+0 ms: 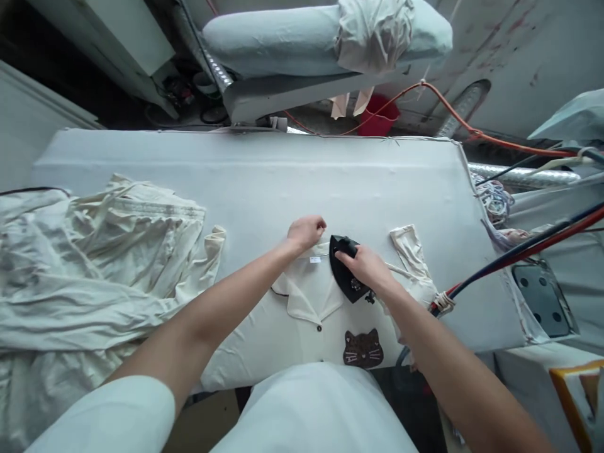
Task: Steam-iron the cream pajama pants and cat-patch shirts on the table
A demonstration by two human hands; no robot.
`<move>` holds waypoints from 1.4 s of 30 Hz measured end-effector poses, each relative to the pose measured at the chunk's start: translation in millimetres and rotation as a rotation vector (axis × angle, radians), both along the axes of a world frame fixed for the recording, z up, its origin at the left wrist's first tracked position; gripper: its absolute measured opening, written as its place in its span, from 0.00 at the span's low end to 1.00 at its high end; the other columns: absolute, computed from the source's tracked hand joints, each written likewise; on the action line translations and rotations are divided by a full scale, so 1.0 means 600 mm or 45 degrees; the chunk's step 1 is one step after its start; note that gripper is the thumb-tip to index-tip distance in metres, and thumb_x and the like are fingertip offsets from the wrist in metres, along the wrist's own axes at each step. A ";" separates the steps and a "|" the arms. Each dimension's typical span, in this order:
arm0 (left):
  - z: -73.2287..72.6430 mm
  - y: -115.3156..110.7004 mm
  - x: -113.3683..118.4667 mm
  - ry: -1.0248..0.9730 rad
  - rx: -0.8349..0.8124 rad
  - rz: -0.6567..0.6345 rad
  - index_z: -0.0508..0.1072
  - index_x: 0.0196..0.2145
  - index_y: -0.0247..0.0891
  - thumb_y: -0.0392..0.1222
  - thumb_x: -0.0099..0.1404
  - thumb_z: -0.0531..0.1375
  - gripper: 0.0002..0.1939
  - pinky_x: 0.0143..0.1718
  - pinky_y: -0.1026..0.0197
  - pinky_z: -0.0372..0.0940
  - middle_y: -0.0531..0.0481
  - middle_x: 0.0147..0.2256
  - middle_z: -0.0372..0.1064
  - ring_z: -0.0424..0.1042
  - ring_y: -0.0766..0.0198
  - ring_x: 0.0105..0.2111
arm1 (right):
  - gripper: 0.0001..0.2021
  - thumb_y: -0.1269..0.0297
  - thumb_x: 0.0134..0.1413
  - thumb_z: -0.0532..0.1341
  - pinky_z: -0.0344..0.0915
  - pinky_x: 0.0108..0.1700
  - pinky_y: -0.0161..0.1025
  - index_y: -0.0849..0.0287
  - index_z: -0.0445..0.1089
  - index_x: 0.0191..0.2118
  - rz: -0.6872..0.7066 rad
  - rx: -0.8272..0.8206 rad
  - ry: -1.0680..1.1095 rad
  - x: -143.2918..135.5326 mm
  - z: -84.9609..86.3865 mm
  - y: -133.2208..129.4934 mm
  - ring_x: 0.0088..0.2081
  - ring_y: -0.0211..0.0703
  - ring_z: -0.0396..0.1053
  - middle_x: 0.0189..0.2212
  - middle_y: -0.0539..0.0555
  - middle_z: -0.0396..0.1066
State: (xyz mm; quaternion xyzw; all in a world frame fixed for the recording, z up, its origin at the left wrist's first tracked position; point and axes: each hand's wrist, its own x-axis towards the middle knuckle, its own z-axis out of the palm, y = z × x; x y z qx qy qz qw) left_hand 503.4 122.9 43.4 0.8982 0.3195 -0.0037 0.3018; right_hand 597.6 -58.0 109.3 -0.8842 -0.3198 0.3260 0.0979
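A cream pajama-style shirt (311, 296) lies on the pale padded ironing table, with a small white label inside its neck and a dark button at the front. A brown cat-face patch (363, 348) sits low on the shirt's front. My right hand (370, 267) is wrapped round the handle of a black iron (348, 277), which covers the right side of the collar. Just above the collar, on its left side, my left hand (306, 231) is closed with curled fingers. Whatever it may pinch is hidden. One sleeve (409, 248) lies folded up at the right.
A heap of cream garments (117, 264) covers the table's left end. Hoses and cables (509, 258) run in from the right, near my forearm. Behind the ironing table (283, 151), a padded arm (274, 41) carries a bunched cloth. A red bucket (379, 116) stands beyond.
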 end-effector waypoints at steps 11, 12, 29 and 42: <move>0.004 -0.023 -0.196 0.107 0.265 0.382 0.73 0.32 0.41 0.40 0.63 0.58 0.05 0.46 0.50 0.60 0.45 0.37 0.75 0.71 0.50 0.45 | 0.20 0.39 0.49 0.65 0.61 0.33 0.41 0.53 0.74 0.31 0.954 0.023 -0.155 -0.044 -0.013 0.092 0.31 0.50 0.71 0.27 0.54 0.74; 0.006 -0.018 -0.192 0.105 0.275 0.364 0.74 0.32 0.41 0.41 0.63 0.58 0.05 0.47 0.49 0.60 0.44 0.37 0.75 0.71 0.49 0.45 | 0.20 0.39 0.50 0.65 0.62 0.34 0.42 0.53 0.75 0.32 0.971 0.028 -0.180 -0.062 -0.016 0.111 0.32 0.52 0.72 0.29 0.55 0.75; 0.000 0.138 -0.115 0.102 0.350 -1.363 0.80 0.27 0.43 0.42 0.55 0.62 0.05 0.70 0.50 0.37 0.52 0.66 0.61 0.51 0.48 0.69 | 0.19 0.42 0.53 0.61 0.56 0.31 0.38 0.54 0.74 0.31 0.290 -0.212 0.174 -0.215 0.016 0.007 0.34 0.49 0.74 0.31 0.55 0.77; -0.036 0.014 -0.438 0.242 0.292 0.217 0.72 0.29 0.40 0.61 0.66 0.58 0.21 0.40 0.54 0.61 0.44 0.30 0.74 0.74 0.50 0.37 | 0.23 0.40 0.58 0.58 0.56 0.29 0.36 0.58 0.71 0.32 0.079 0.101 0.150 -0.195 -0.025 0.144 0.29 0.43 0.71 0.27 0.55 0.74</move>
